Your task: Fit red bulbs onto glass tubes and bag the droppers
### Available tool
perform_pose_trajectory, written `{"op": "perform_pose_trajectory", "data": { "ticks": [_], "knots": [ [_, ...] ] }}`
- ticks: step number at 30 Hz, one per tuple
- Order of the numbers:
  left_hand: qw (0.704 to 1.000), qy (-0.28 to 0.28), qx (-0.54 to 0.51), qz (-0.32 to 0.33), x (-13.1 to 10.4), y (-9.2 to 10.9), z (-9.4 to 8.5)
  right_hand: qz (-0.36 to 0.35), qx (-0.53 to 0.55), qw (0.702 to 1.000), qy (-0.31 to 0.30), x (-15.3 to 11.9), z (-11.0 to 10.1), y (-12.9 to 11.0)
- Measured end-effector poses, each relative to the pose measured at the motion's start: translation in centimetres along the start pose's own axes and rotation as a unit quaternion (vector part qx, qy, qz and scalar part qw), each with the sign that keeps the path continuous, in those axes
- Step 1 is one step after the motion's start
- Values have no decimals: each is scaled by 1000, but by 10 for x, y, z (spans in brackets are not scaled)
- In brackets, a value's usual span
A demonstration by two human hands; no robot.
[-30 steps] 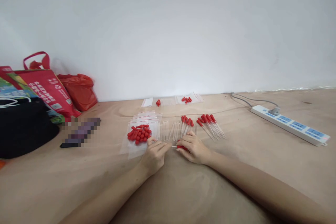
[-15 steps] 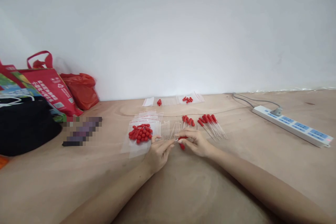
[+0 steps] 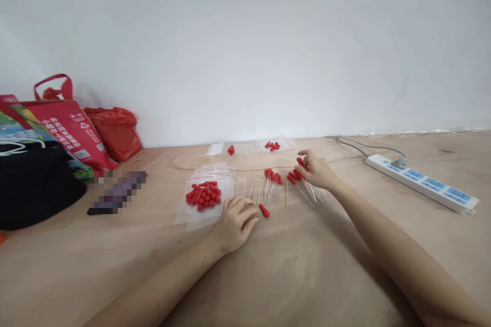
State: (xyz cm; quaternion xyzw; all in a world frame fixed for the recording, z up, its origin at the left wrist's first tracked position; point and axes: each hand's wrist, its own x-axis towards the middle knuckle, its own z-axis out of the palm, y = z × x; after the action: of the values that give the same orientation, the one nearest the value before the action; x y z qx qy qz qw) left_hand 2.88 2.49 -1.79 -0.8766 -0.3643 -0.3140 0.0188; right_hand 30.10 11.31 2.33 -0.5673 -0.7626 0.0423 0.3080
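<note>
My right hand (image 3: 317, 171) is over the row of assembled droppers at the right, its fingers closed on a dropper with a red rubber bulb (image 3: 299, 162). Below it lie several glass droppers (image 3: 312, 193) with red bulbs. My left hand (image 3: 235, 222) rests on the table, fingers apart and holding nothing. Just right of its fingertips lies a single red rubber bulb (image 3: 264, 210). Thin clear glass tubes (image 3: 255, 189) are spread beyond that hand, and more red bulbs (image 3: 273, 176) lie at their far ends. A heap of red bulbs (image 3: 205, 195) sits on clear zip bags to the left.
Against the wall are another zip bag (image 3: 286, 142), small red bulbs and more glass tubes. A white power strip (image 3: 422, 184) with a plugged-in grey cable lies at the right. Red bags (image 3: 72, 127), a black cloth item (image 3: 36, 184) and a blurred dark object (image 3: 118, 193) occupy the left.
My hands were together over the glass tubes, with a red bulb at the fingers. My right hand has moved right and away to the droppers; my left hand stays and has opened.
</note>
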Motion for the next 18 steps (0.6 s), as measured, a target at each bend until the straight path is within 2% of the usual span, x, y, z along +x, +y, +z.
{"op": "perform_pose_trajectory", "data": {
  "ticks": [3,7,11,15,18],
  "knots": [
    [1000,-23,2,8,7,2,4,20,-119,991,-56,-3,12,0],
    [997,-68,12,18,14,6,5,23,-193,978,-69,-6,27,-3],
    [995,-100,14,15,19,8,4,30,-203,977,-51,-7,31,-2],
    [994,-105,5,7,23,8,7,26,-180,983,-35,-9,27,-6],
    [995,-103,-11,9,24,9,7,-20,-135,987,-83,-10,24,-14]
  ]
}}
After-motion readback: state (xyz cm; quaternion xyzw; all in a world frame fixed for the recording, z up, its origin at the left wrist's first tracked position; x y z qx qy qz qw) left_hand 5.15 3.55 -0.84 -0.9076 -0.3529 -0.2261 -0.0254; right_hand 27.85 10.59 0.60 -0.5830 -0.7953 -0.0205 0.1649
